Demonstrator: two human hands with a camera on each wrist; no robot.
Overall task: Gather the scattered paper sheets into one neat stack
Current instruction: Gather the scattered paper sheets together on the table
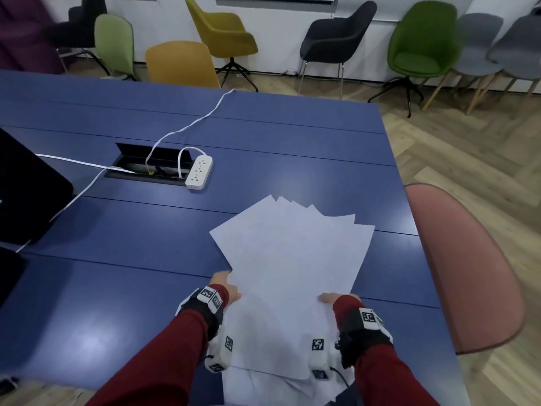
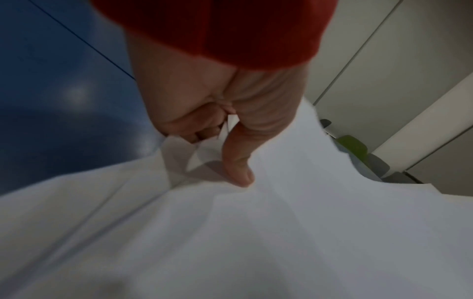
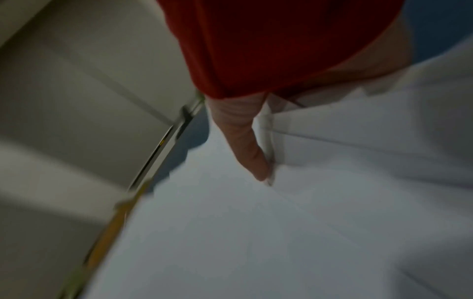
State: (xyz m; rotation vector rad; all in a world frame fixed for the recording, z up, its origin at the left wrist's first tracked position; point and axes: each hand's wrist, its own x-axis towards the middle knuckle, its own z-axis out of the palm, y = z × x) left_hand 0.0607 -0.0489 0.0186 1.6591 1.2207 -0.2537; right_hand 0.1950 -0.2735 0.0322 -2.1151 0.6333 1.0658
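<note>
Several white paper sheets (image 1: pixel 292 259) are fanned out in a loose bundle, held above the blue table (image 1: pixel 117 288) near its front right. My left hand (image 1: pixel 227 285) grips the bundle's left edge; in the left wrist view its thumb (image 2: pixel 238 161) lies on top of the paper sheets (image 2: pixel 256 232) and the fingers curl beneath. My right hand (image 1: pixel 336 297) holds the right edge, with the thumb (image 3: pixel 250 145) pressed on top of the paper sheets (image 3: pixel 281 232); its fingers are hidden under the paper. The far corners of the sheets are splayed and uneven.
A white power strip (image 1: pixel 199 171) with white cables lies beside an open cable hatch (image 1: pixel 146 162) mid-table. A black object (image 1: pixel 26 194) sits at the left edge. A pink chair (image 1: pixel 468 273) stands at the table's right side. More chairs line the far wall.
</note>
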